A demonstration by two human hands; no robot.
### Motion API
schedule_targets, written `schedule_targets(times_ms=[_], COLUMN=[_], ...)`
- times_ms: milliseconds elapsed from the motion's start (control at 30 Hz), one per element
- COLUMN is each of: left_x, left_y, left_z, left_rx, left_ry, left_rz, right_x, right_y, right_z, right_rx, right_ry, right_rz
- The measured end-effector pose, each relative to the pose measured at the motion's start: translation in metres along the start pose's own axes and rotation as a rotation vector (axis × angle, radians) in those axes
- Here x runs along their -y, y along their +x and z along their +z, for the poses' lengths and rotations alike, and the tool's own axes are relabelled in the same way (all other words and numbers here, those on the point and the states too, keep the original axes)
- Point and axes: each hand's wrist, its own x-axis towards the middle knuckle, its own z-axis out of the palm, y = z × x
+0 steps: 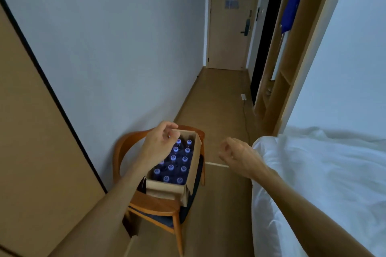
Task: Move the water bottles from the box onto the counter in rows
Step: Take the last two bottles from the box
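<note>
An open cardboard box [167,189] stands on a wooden chair [154,204] against the left wall. Inside it stand several water bottles [171,167] with pale caps, packed in rows. My left hand [159,142] hovers over the box's far left corner with its fingers loosely curled, holding nothing I can see. My right hand [238,155] hangs in the air to the right of the box, above the floor, fingers loosely curled and empty. The brown surface [31,162] at the left may be the counter.
A bed with white sheets [323,173] fills the right side. A corridor with a wooden floor [219,100] runs ahead to a closed door [229,16]. A power strip and cable [244,98] lie on the floor by an open wardrobe [279,69].
</note>
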Motion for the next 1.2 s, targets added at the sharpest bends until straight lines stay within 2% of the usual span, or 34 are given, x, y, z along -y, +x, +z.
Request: schedule_targets(times_ms=[167, 433, 533, 700, 867, 1000, 1200], left_x=[0.024, 0.061, 0.08, 0.119, 0.178, 0.231, 0.292], left_y=[0.075, 0.183, 0.207, 0.242, 0.28, 0.313, 0.347], left_z=[0.031, 0.079, 0.092, 0.109, 0.132, 0.153, 0.178], left_rx=[-0.014, -0.057, -0.065, -0.107, -0.136, -0.1, 0.098], left_ry=[0.062, 0.011, 0.002, 0.028, 0.031, 0.007, -0.046], left_rz=[-0.047, -0.201, -0.279, -0.391, -0.497, -0.554, -0.63], right_x=[-0.038, -0.099, -0.111, -0.128, -0.143, -0.156, -0.17], right_y=[0.092, 0.239, 0.285, 0.343, 0.399, 0.443, 0.485], right_z=[0.004, 0.019, 0.033, 0.061, 0.099, 0.14, 0.194], right_rx=[0.065, 0.183, 0.265, 0.357, 0.463, 0.551, 0.735], right_ry=[-0.01, 0.031, 0.047, 0.046, 0.049, 0.023, -0.04], right_rz=[-0.024, -0.122, -0.099, -0.165, -0.192, -0.193, -0.118])
